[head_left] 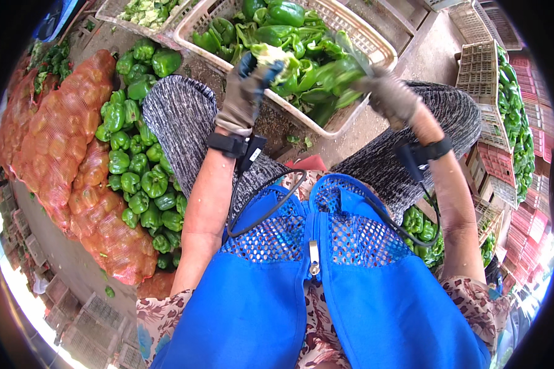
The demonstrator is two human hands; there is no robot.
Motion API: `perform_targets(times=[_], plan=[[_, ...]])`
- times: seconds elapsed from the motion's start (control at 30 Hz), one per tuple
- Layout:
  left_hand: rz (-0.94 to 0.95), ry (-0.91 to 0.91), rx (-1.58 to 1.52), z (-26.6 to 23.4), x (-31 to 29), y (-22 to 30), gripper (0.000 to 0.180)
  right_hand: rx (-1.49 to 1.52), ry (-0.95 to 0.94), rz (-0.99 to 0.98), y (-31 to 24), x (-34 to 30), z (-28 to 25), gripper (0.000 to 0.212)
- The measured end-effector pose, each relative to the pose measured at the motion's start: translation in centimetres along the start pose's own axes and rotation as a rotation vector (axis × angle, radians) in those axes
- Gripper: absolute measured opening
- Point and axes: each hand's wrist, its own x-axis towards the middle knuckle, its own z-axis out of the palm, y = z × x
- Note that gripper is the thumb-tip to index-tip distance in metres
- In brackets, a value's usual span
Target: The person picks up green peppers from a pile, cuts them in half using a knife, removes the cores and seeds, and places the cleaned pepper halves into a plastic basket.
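My left hand [240, 101], in a grey-brown glove with dark fingertips, is closed around a pale yellow-green pepper core [269, 55]. It hangs over the near left edge of a white plastic crate [366, 27] of green pepper pieces [283, 34]. Over the crate's right side is my gloved right hand [393, 95], closed and smeared by motion. A grey blade, seemingly a knife [354, 54], sticks out from it toward the upper left. Blurred green pepper pieces lie below the blade; whether the hand touches them I cannot tell.
A heap of whole green peppers [138, 166] lies left of my knee, beside orange mesh sacks [64, 135] full of peppers. Another crate [157, 31] at the upper left holds pale cores. Stacked crates [479, 74] with green peppers stand at right.
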Motion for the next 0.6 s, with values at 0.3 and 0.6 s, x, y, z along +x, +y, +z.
perform_targets(times=[0.3,0.6], plan=[[0.676,0.028,1.541,3.9,-2.2,1.1,0.062,0.311,-0.075,-0.009,-3.2,-1.1,4.3,0.053],[0.735,-0.11,1.253,5.4,-3.1,0.4,0.057,0.569,0.121,-0.158,-0.7,0.9,5.4,0.032]])
